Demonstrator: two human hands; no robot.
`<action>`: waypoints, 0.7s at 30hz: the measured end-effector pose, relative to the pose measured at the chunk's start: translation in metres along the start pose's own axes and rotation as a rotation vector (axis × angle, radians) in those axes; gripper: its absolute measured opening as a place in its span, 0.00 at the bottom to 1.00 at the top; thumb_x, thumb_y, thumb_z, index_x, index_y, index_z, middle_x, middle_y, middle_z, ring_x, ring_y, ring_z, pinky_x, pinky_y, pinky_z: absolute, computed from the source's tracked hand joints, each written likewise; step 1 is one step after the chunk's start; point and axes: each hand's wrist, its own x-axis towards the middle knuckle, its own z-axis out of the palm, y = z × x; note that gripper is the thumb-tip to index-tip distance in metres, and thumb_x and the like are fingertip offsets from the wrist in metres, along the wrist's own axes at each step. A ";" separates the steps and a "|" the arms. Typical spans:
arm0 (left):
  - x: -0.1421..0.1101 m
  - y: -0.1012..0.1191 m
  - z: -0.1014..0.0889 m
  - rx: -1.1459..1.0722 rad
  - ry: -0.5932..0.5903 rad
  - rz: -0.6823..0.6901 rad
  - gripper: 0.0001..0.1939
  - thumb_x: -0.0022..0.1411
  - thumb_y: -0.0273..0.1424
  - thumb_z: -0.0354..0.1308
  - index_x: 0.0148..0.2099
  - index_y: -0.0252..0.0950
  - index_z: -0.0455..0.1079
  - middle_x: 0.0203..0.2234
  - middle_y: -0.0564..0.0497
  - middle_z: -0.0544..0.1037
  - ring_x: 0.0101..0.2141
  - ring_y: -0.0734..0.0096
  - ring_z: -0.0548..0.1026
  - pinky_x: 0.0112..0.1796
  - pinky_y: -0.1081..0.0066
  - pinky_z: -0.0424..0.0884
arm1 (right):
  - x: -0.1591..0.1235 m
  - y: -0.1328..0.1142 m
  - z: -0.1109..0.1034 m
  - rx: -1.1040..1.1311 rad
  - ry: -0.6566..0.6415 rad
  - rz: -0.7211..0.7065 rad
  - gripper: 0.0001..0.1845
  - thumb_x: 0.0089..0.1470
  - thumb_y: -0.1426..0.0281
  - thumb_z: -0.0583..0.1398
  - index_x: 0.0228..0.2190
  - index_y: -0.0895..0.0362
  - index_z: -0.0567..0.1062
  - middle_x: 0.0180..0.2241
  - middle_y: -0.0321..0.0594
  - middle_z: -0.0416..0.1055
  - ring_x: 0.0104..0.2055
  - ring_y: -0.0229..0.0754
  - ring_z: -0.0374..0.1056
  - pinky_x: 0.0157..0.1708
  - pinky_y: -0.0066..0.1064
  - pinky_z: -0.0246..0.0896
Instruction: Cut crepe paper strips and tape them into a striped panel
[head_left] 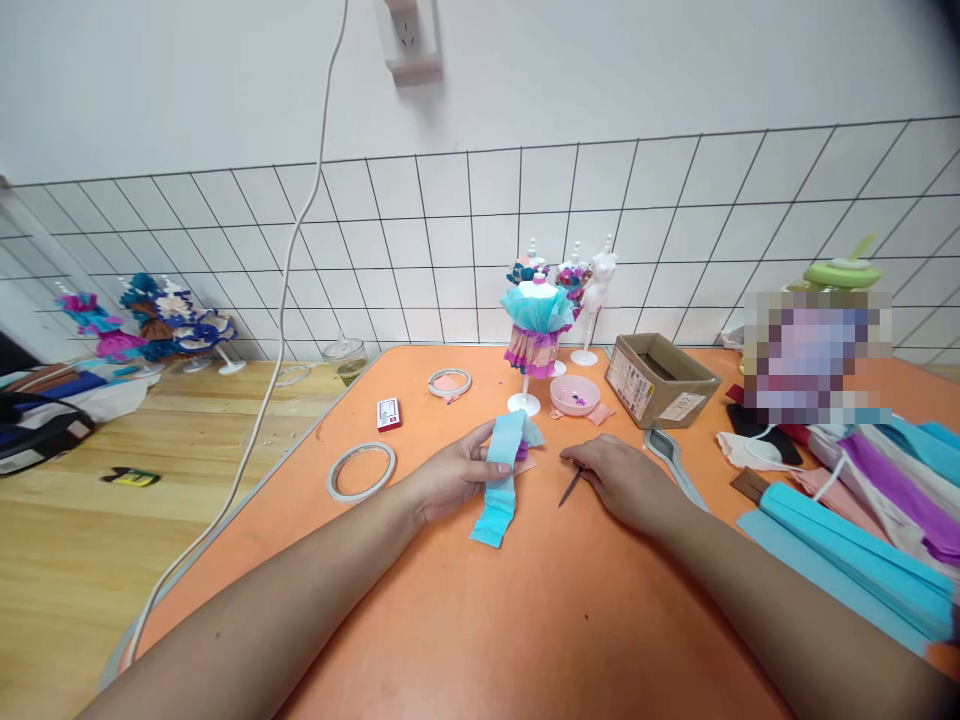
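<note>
A strip of light blue crepe paper [501, 490] is pinched between the thumb and fingers of my left hand [465, 468], its lower end hanging over the orange table. A bit of purple paper [521, 452] shows behind the strip. My right hand [619, 478] is closed, low over the table, around a dark, slim pointed tool [571, 487]; its handle is hidden, so the kind cannot be told. Just beyond both hands stands a small white dress form [532, 325] dressed in blue, pink and purple crepe paper.
Rolls of tape [362, 472] and a small red-and-white box [389, 414] lie to the left. A pink bowl [575, 394], a cardboard box [660, 380] and a grey tool [673, 465] stand or lie right of centre. Folded crepe paper [855, 550] covers the right side; a white cable [289, 250] hangs left.
</note>
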 end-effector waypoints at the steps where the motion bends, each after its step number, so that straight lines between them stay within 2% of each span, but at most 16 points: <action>1: 0.001 -0.001 -0.001 0.019 0.024 0.009 0.36 0.50 0.27 0.66 0.60 0.43 0.58 0.48 0.42 0.73 0.49 0.58 0.71 0.39 0.71 0.66 | 0.000 0.001 -0.002 -0.044 -0.014 -0.014 0.17 0.57 0.73 0.51 0.45 0.52 0.74 0.40 0.43 0.72 0.45 0.44 0.63 0.41 0.32 0.54; 3: 0.003 -0.003 -0.003 0.064 0.081 0.033 0.37 0.51 0.29 0.66 0.61 0.44 0.56 0.44 0.44 0.75 0.44 0.60 0.74 0.37 0.71 0.65 | 0.001 0.003 -0.007 -0.115 0.009 -0.024 0.14 0.58 0.69 0.52 0.42 0.52 0.76 0.35 0.43 0.73 0.44 0.47 0.62 0.40 0.33 0.53; 5: 0.004 -0.004 -0.004 0.095 0.121 0.053 0.37 0.52 0.31 0.65 0.62 0.45 0.55 0.42 0.46 0.75 0.41 0.63 0.74 0.35 0.72 0.65 | 0.001 0.005 -0.010 -0.086 0.053 0.027 0.14 0.58 0.67 0.52 0.38 0.53 0.77 0.32 0.43 0.73 0.42 0.48 0.63 0.39 0.34 0.54; 8: 0.005 -0.007 -0.005 0.109 0.137 0.067 0.36 0.52 0.31 0.64 0.62 0.46 0.56 0.41 0.48 0.74 0.36 0.69 0.73 0.33 0.74 0.65 | 0.003 0.009 -0.006 0.215 0.003 0.128 0.16 0.57 0.71 0.50 0.39 0.52 0.75 0.34 0.39 0.73 0.38 0.43 0.66 0.37 0.32 0.58; 11: 0.004 -0.007 -0.005 0.123 0.144 0.079 0.35 0.51 0.31 0.65 0.61 0.47 0.58 0.40 0.50 0.74 0.31 0.74 0.71 0.29 0.76 0.62 | 0.007 0.015 0.005 0.488 -0.022 0.191 0.18 0.50 0.75 0.53 0.43 0.55 0.72 0.37 0.38 0.73 0.37 0.40 0.68 0.37 0.31 0.62; 14: 0.003 -0.006 -0.002 0.132 0.108 0.104 0.37 0.50 0.31 0.65 0.62 0.45 0.57 0.40 0.48 0.75 0.33 0.70 0.73 0.30 0.76 0.62 | 0.010 0.018 0.011 0.721 -0.032 0.284 0.19 0.43 0.77 0.54 0.41 0.57 0.69 0.36 0.40 0.72 0.39 0.40 0.69 0.36 0.30 0.65; 17: 0.003 -0.005 0.001 0.169 0.083 0.147 0.40 0.50 0.32 0.65 0.63 0.43 0.54 0.41 0.46 0.76 0.36 0.66 0.74 0.32 0.74 0.64 | 0.010 0.017 0.010 0.978 -0.113 0.315 0.19 0.43 0.77 0.54 0.41 0.57 0.68 0.39 0.44 0.71 0.44 0.42 0.69 0.34 0.29 0.67; 21: 0.004 -0.005 0.003 0.265 0.121 0.151 0.38 0.51 0.32 0.64 0.62 0.40 0.56 0.42 0.47 0.76 0.39 0.65 0.73 0.33 0.74 0.64 | 0.009 0.015 0.011 1.028 -0.177 0.285 0.15 0.41 0.75 0.59 0.36 0.58 0.68 0.36 0.43 0.73 0.40 0.41 0.70 0.35 0.29 0.67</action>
